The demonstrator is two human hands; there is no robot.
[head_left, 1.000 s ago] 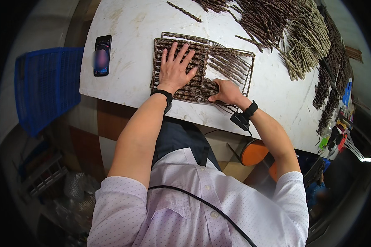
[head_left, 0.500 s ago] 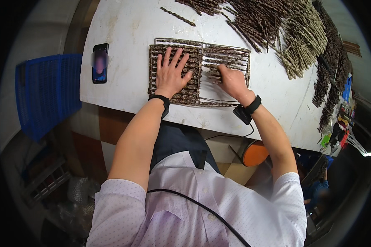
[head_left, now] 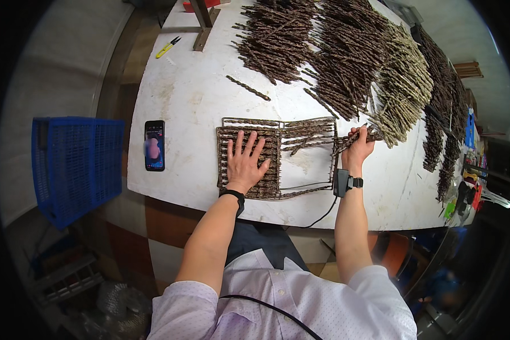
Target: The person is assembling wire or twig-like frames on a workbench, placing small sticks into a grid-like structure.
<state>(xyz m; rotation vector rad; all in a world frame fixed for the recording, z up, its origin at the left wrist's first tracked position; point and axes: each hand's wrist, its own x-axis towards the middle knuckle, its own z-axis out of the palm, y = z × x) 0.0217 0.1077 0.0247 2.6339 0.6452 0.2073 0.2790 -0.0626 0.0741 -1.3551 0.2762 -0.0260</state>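
A metal wire frame [head_left: 332, 150] lies on the white table, its left half filled with rows of dark brown twisted strands [head_left: 269, 156]. My left hand [head_left: 245, 164] rests flat on these rows with its fingers spread. My right hand [head_left: 358, 148] is closed around a small bunch of brown twisted strands [head_left: 342, 144], just past the frame's right side. Several strands [head_left: 309, 136] lie across the upper part of the frame's right half; the table shows through its lower part. My fingers hide part of the held bunch.
Big piles of dark strands [head_left: 275, 39] and a paler pile [head_left: 408, 79] spread over the far and right table. One loose strand [head_left: 248, 88] lies beyond the frame. A phone [head_left: 154, 145], yellow snips [head_left: 168, 47] and a metal stand [head_left: 203, 25] are leftward; a blue crate [head_left: 76, 170] stands beside the table.
My right hand has moved right, from inside the frame's right half to beyond its edge, with strands in it. My left hand stays flat on the rows. The view has shifted toward the far table.
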